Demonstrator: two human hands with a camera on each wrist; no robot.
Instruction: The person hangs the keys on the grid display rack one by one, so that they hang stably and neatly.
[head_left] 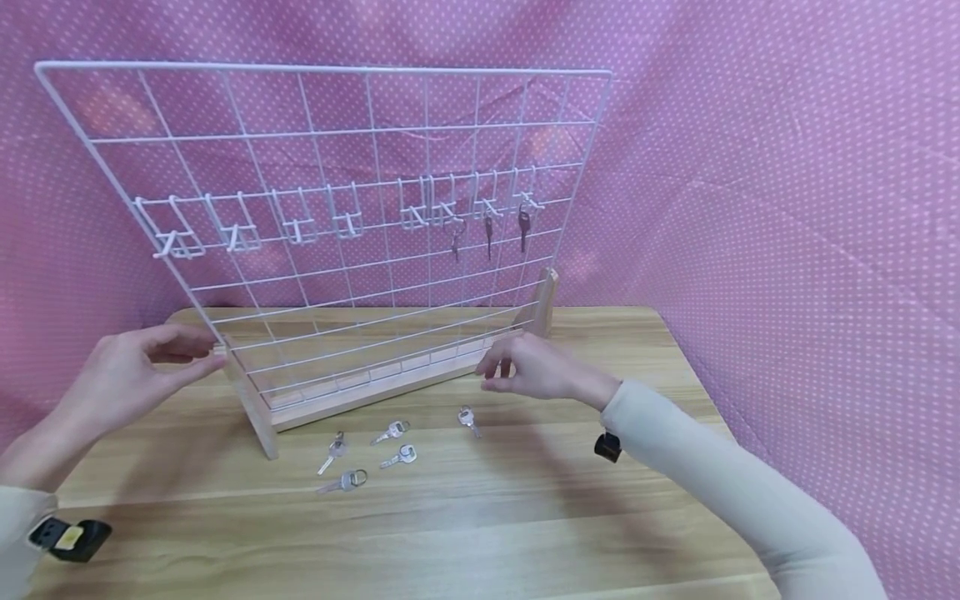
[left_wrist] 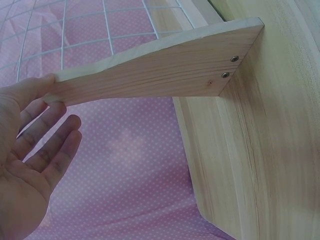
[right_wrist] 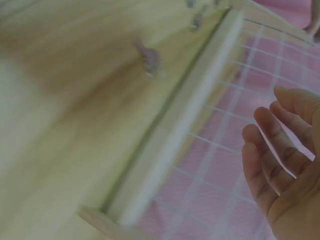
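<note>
My left hand (head_left: 123, 375) pinches the tip of the wooden side support (left_wrist: 145, 70) at the left end of a white wire grid rack, thumb on one face and index finger on the other. The remaining fingers (left_wrist: 52, 155) hang loosely off it. Before the rack's lower right part, my right hand (head_left: 536, 367) hovers with fingers relaxed and nothing held. A single key (head_left: 467, 416) lies on the table below and left of that hand. Further left, several loose keys with rings, such as this silver key (head_left: 406, 454), lie in a group.
A row of white hooks (head_left: 298, 232) crosses the grid; three keys, including a dark key (head_left: 524, 222), hang toward its right end. The rack's wooden base bar (head_left: 337, 409) stands on the wooden table (head_left: 465, 533). A pink dotted cloth (head_left: 750, 208) surrounds the table.
</note>
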